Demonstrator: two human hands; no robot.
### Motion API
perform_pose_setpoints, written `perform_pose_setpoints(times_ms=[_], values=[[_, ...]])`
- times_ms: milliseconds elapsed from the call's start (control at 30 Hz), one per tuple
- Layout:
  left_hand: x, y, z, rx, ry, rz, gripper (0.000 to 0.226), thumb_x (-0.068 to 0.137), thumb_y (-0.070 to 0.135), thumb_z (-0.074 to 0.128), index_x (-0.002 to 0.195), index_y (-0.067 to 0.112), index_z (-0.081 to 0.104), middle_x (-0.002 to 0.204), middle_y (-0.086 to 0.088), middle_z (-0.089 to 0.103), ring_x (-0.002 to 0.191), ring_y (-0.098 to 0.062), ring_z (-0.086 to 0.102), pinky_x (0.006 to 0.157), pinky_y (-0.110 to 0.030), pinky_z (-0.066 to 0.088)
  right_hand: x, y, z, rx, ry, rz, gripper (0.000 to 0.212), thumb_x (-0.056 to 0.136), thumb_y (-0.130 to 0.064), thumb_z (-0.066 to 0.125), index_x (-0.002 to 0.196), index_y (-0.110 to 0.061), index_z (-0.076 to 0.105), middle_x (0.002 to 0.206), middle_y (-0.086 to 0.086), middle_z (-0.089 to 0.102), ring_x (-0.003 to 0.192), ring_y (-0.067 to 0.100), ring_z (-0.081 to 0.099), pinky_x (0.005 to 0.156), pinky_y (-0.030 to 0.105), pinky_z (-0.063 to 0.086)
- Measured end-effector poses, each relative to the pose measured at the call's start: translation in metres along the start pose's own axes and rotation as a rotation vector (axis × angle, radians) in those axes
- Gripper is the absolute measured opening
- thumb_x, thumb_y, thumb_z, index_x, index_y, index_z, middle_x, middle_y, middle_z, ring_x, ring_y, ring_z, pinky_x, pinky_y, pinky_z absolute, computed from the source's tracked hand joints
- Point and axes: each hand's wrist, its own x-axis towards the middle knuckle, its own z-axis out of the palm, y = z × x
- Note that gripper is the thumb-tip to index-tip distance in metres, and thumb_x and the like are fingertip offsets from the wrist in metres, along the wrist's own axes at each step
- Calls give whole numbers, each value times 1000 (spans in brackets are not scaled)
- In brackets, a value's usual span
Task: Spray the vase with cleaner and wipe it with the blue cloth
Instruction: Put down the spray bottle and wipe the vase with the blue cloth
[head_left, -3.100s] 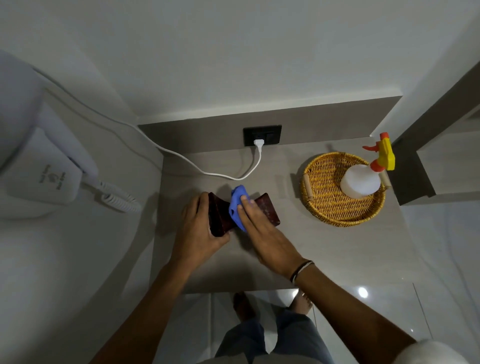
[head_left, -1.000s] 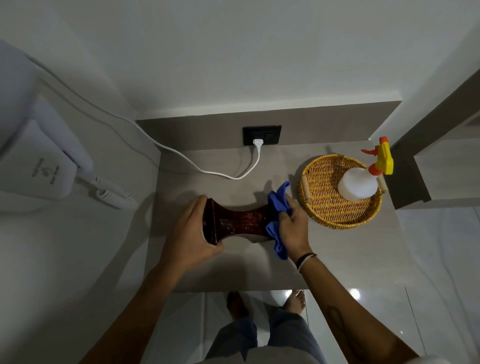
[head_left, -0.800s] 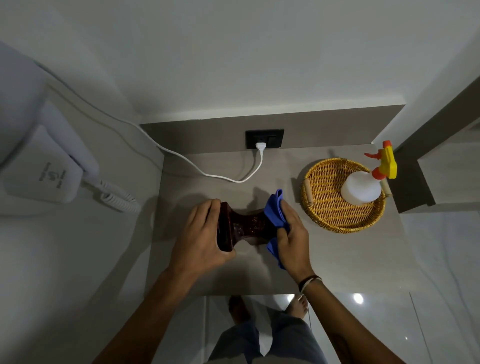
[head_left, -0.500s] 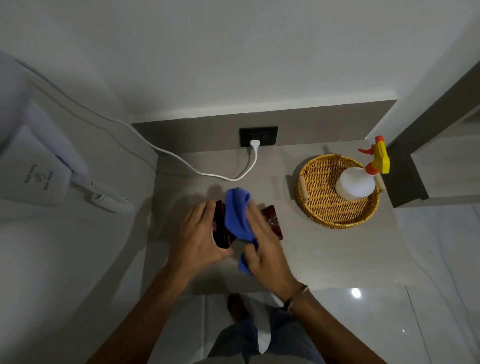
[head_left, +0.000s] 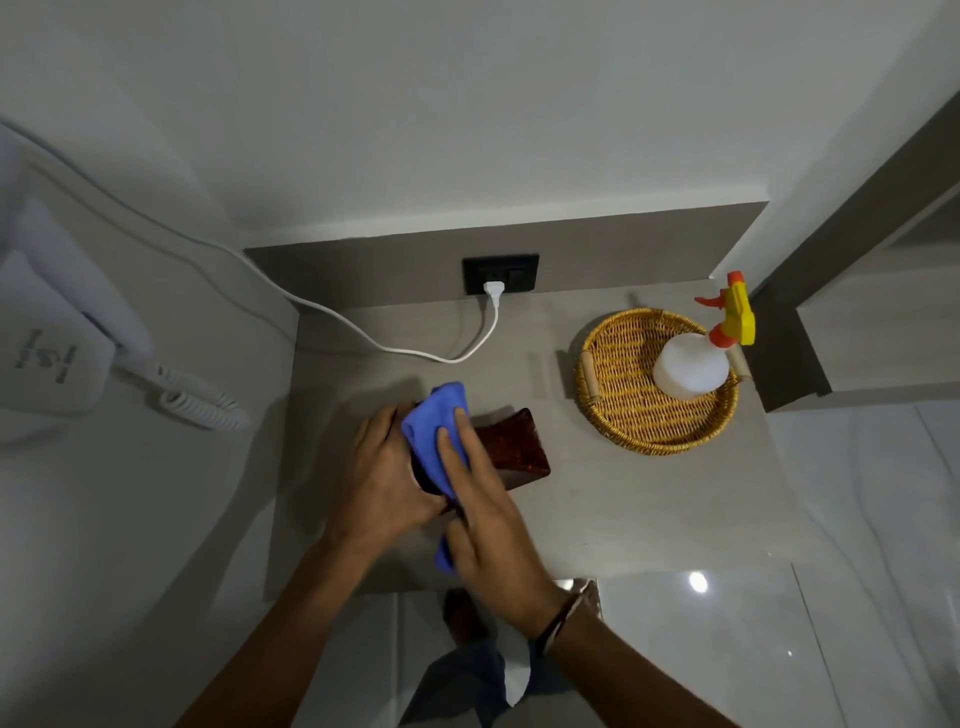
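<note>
Looking for writing first: the white wall-mounted unit (head_left: 49, 343) at far left carries a small dark logo and two lines of print, too small and skewed to read; the spray bottle (head_left: 691, 366) shows no label I can make out. The left hand (head_left: 382, 480) wraps one end of the dark red vase (head_left: 514, 449), fingers curled and clamped around it, the vase lying on its side on the grey countertop (head_left: 623, 509). The right hand (head_left: 485, 519) lies flat over the blue cloth (head_left: 436, 415), fingers slightly spread and pressing the cloth onto the vase's upper side; a cloth corner hangs out below the palm. A dark band circles the right wrist. The bottle, white body with yellow and orange trigger head, stands in a round wicker tray (head_left: 618, 400) well to the right. A white cord (head_left: 395, 348) runs from a black wall socket (head_left: 501, 273) across the counter. Glossy pale floor tiles below; bare feet visible.
</note>
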Motion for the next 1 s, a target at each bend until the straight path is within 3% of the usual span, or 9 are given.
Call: perform_pose_setpoints(times_ms=[100, 200, 367, 467, 533, 633, 767, 900, 1000], values=[[-3, -6, -1, -16, -4, -33, 85, 56, 41, 86, 129, 9, 57, 121, -16, 65, 112, -36, 63, 98, -38, 51, -2, 16, -3, -140, -54, -97, 88, 93, 4, 45, 171, -11, 9, 181, 12, -7, 169, 25, 7, 135, 23, 18], [-4, -6, -4, 46, -49, -59, 103, 49, 45, 84, 139, 3, 56, 128, -14, 61, 118, -37, 59, 95, -43, 53, 2, 61, -30, -296, -101, 77, 88, 100, 10, 53, 169, -17, 4, 177, 5, -13, 168, 25, -1, 136, 43, 23], [1, 10, -2, 71, -35, -30, 105, 47, 47, 82, 139, 5, 55, 127, -11, 61, 115, -36, 59, 96, -41, 50, 13, 62, -43, -222, -129, 216, 83, 98, 7, 57, 170, -8, 16, 180, 12, 0, 168, 31, 1, 135, 51, 18], [2, 9, -2, 39, -21, 14, 92, 50, 39, 94, 129, 4, 63, 119, -15, 68, 108, -39, 66, 95, -42, 52, 4, 19, -19, -56, -68, 25, 85, 97, 5, 49, 171, -11, 12, 181, 9, -6, 169, 22, 9, 134, 26, 23], [0, 6, -1, 18, -1, 70, 75, 61, 42, 87, 122, 2, 67, 114, -18, 72, 103, -41, 70, 94, -48, 56, -3, 9, -10, -1, -75, -73, 91, 93, 4, 49, 172, -14, 6, 181, 7, -12, 167, 20, 17, 128, 20, 32], [-2, 0, -4, 64, -21, 16, 84, 57, 47, 80, 126, 1, 64, 116, -16, 67, 106, -40, 66, 92, -46, 54, -5, 32, -16, -225, -130, -121, 90, 94, 10, 50, 171, -10, 7, 179, 13, -14, 169, 29, 9, 129, 28, 36], [-5, 4, -6, 95, -51, -64, 112, 47, 42, 93, 145, 6, 52, 134, -12, 60, 121, -34, 56, 100, -39, 49, -1, 91, -49, -540, -206, 134, 85, 108, -3, 53, 170, -14, -2, 176, 12, -22, 168, 31, -4, 136, 43, 23], [1, 13, -12, 101, -72, -86, 108, 49, 47, 91, 143, 13, 51, 131, -6, 59, 121, -30, 55, 96, -34, 46, -7, 115, -77, -491, -201, 247, 92, 102, 0, 61, 171, -13, 1, 180, 11, -5, 167, 27, 7, 132, 48, 33], [6, 13, -23, 129, -78, -75, 111, 49, 45, 93, 146, 11, 51, 135, -8, 59, 124, -33, 54, 98, -38, 48, -14, 108, -88, -219, 66, 280, 90, 93, 17, 56, 169, -6, 15, 176, 18, 20, 159, 33, 32, 128, 54, 37]])
